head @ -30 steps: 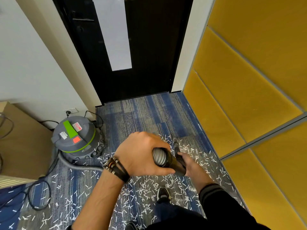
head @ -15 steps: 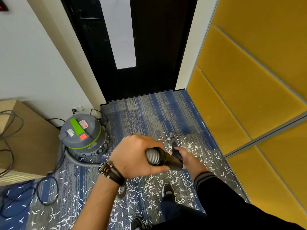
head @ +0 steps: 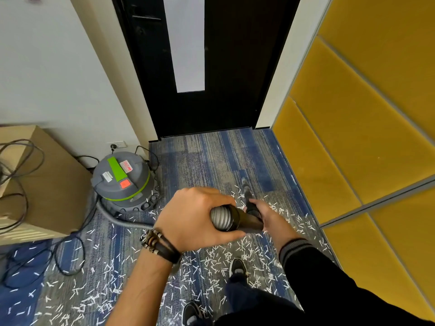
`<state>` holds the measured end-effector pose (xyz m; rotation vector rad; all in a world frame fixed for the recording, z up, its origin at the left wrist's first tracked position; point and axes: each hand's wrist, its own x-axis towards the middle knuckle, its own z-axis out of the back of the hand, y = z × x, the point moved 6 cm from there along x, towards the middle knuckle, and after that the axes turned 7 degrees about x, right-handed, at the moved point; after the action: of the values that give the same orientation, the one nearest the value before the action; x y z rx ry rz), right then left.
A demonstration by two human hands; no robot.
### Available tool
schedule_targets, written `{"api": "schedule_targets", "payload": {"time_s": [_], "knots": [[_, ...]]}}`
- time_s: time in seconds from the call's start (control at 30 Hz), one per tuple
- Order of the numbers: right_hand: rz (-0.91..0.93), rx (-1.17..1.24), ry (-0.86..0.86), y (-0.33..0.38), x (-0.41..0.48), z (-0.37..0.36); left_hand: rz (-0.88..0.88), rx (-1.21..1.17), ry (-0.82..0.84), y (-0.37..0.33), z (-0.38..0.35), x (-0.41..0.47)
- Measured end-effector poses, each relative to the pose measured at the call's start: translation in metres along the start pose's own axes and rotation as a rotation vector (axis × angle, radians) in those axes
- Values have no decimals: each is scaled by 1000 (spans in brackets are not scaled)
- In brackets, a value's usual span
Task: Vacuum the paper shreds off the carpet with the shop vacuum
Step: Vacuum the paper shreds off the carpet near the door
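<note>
The left hand (head: pixel 195 215) grips the ribbed grey hose (head: pixel 220 218) where it joins the black wand (head: pixel 244 218), which the right hand (head: pixel 264 211) holds further down. White paper shreds (head: pixel 211 260) litter the blue carpet (head: pixel 211 156). The shop vacuum (head: pixel 121 180) stands by the wall, left of the black door (head: pixel 230 67).

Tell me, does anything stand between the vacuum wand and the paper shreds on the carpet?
Nothing visible blocks the wand from the paper shreds beside its lower end. Farther back, the person's shoe stands among shreds, and at the left a black cable loops across them.
</note>
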<state>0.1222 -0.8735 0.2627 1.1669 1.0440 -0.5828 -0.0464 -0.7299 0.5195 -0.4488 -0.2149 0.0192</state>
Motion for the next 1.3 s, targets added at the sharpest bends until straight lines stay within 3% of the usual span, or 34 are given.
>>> {"api": "schedule_targets", "payload": {"time_s": [0.23,0.37,0.63,0.9,1.3], "knots": [[-126,-34,54,-24,-5,-10,-9,-44,15,5,-5,-3],[-127,37,25,-33,-2,8,4,-130,31,11,-6,-1],[-81,55,41,-16,5,24,23,-73,-11,-2,-8,0],[-75,284,42,-37,23,44,-68,-107,97,-14,-21,24],[-73,253,-3,-11,23,103,-130,-94,102,-39,-37,67]]}}
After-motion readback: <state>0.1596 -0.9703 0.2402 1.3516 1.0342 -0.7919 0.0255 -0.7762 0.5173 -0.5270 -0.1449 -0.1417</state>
